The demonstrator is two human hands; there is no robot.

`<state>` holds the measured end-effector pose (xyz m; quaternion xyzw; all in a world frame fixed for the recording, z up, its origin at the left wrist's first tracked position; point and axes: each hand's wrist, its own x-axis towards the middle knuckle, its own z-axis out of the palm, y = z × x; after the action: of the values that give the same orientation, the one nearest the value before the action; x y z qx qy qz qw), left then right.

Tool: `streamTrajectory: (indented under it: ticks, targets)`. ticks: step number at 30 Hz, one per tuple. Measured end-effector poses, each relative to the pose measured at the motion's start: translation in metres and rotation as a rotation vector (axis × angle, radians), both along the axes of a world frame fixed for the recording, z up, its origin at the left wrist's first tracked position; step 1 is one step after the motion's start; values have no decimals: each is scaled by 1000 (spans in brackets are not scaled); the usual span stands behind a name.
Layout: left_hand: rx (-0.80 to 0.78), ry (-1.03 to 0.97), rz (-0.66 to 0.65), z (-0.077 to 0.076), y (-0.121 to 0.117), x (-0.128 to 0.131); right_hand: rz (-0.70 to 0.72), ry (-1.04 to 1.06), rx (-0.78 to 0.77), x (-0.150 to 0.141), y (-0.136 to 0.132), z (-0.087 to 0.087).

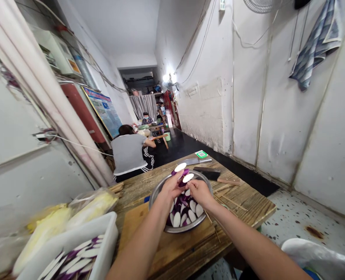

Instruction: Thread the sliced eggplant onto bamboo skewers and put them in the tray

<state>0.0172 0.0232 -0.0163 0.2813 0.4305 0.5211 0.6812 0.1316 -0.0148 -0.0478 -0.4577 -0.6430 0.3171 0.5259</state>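
My left hand [172,187], center of frame, was curled, gripping purple-skinned eggplant; 2 white cut faces showed, the far slice [180,167] and, just below it, the near slice [188,177]. My right hand [201,192], just right of center, had thumb and fingers pinched at the near slice's lower edge; couldn't tell if it also held a skewer.

Both hands were above a round metal bowl [182,230], lower center, with loose eggplant slices [191,215] in it. Bowl sat partly on a wooden cutting board [135,222], on a worn wooden table [256,202]. Thin bamboo skewers [232,202] lay right of the bowl, some near my right forearm. Behind the bowl: a knife [190,161], a dark-bladed cleaver [207,172] with wooden handle, and a green-edged QR card [201,154] near the table's far edge.

Lower left of frame: a white plastic tub [110,237] with more eggplant pieces [81,258], clear plastic bags [93,206] with pale yellow contents behind it. Left of center, a person in a gray top [128,153] was bent forward; farther back, a masked person [146,118] was at a cluttered table. Upper right: a checked cloth [315,46] hung on the wall.
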Motion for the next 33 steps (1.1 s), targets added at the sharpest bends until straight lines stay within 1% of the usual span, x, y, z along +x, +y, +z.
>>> streamTrajectory:
  ticks: [5, 9, 12, 16, 19, 22, 27, 30, 32, 33]
  targets:
    - [13, 15, -30, 2, -4, 3, -30, 5, -16, 0, 0, 1]
    - [25, 9, 31, 7, -4, 2, -6, 42, -38, 0, 0, 2]
    - [80, -69, 79, 9, -1, -2, 51, 40, -54, 0, -2, 4]
    - [79, -108, 164, 8, 4, -7, 107, 54, -81, 0, -3, 5]
    - [60, -103, 189, 7, 5, -9, 123, 67, -104, 0, -3, 4]
    - [25, -101, 176, 8, 4, -9, 123, 80, -115, 1, -3, 3]
    - [1, -97, 70, 11, 1, -8, 107, 88, -111, 1, -2, 2]
    - [9, -78, 64, 11, 1, -8, 88, 147, -110, 2, -2, 2]
    - [77, 3, 89, 9, 0, -9, 36, 235, -107, 3, -1, 3]
    - [113, 113, 99, 7, 0, -10, 3, 290, -103, 3, -1, 3]
